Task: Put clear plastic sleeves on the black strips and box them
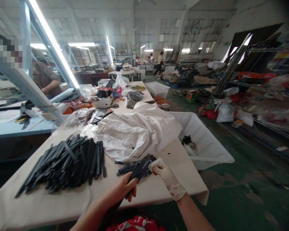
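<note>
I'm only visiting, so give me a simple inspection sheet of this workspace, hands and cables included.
Surface: pale-covered table, loaded with materials.
Job's things: large pile of black strips; smaller bunch to its right.
Clutter: crumpled white sack, with scissors and plastic bags beyond.
Left hand: bare, gripping some strips.
Right hand: gloved, pinching a small white piece by the strips' far end.
Cables: nothing seen.
Surroundings: white bin beside the table, co-worker at left, lit strip light above.
</note>
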The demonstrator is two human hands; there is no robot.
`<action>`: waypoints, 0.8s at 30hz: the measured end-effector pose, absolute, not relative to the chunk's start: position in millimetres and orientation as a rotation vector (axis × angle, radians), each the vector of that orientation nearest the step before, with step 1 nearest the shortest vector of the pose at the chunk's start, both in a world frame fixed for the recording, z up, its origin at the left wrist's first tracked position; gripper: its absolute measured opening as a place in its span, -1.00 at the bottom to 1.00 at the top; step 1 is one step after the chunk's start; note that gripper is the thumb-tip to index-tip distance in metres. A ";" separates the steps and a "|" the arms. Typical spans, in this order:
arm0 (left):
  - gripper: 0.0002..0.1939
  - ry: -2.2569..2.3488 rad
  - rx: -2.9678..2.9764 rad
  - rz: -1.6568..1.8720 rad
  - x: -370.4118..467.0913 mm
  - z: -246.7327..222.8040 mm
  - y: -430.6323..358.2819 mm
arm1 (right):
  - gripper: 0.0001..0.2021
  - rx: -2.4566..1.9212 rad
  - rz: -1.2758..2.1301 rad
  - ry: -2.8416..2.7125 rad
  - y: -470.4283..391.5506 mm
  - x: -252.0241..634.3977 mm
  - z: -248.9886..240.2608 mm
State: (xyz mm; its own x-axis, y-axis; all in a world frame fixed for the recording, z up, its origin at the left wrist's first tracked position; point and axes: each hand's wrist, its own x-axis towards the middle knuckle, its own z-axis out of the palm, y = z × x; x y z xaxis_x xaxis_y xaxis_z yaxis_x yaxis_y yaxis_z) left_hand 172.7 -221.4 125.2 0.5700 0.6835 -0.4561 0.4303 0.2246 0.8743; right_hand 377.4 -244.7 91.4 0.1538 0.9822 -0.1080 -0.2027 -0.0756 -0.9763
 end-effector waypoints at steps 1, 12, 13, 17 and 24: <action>-0.74 1.037 1.416 0.213 170.8 126.3 -221.6 | -0.65 -1.195 1.253 -0.877 -244.2 376.3 89.3; -0.77 1.090 1.468 0.215 174.4 133.0 -229.3 | -0.69 -1.012 1.421 -0.496 -242.0 370.3 74.0; -0.77 1.096 1.479 0.203 175.4 132.9 -229.7 | -0.69 -1.014 1.425 -0.488 -242.5 368.7 74.5; -0.78 1.128 1.502 0.177 172.6 128.7 -231.3 | -0.70 -1.038 1.405 -0.507 -245.6 366.0 72.8; -0.79 1.144 1.577 0.178 162.6 125.5 -232.9 | -0.67 -1.244 1.333 -0.874 -246.7 368.5 72.2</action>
